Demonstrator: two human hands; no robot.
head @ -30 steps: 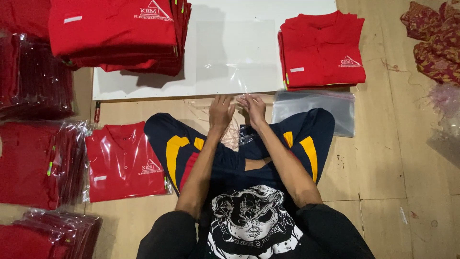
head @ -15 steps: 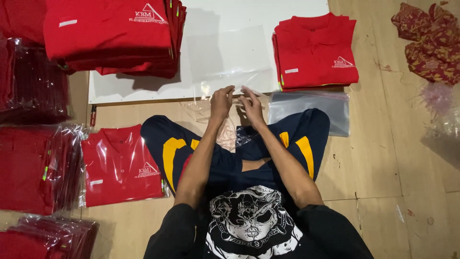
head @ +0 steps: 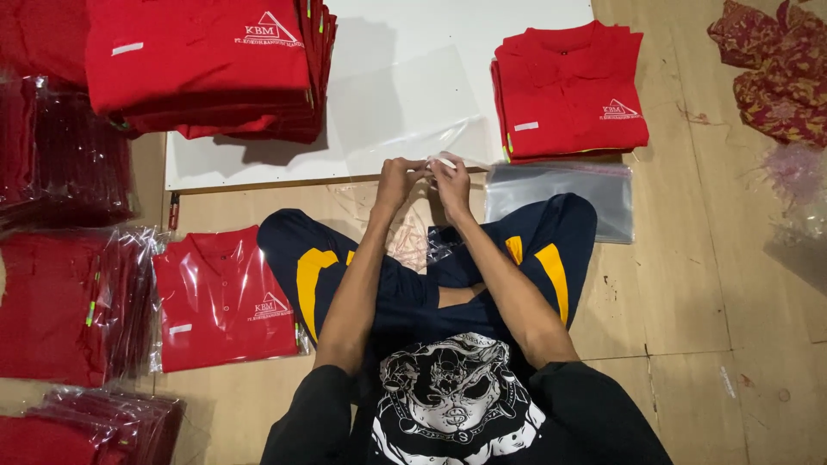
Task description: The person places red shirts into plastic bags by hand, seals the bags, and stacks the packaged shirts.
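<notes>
Seen from above, a person sits cross-legged on a wooden floor (head: 689, 284). The left hand (head: 398, 179) and right hand (head: 451, 182) meet at the near edge of a white board (head: 448, 52), fingers pinched together on the edge of a clear plastic bag (head: 405, 112) lying flat on it. A stack of clear bags (head: 560, 194) lies just right of the hands, below a pile of folded red shirts (head: 568, 90). A taller red shirt stack (head: 198, 65) sits far left; a bagged red shirt (head: 226, 297) lies beside the left knee.
</notes>
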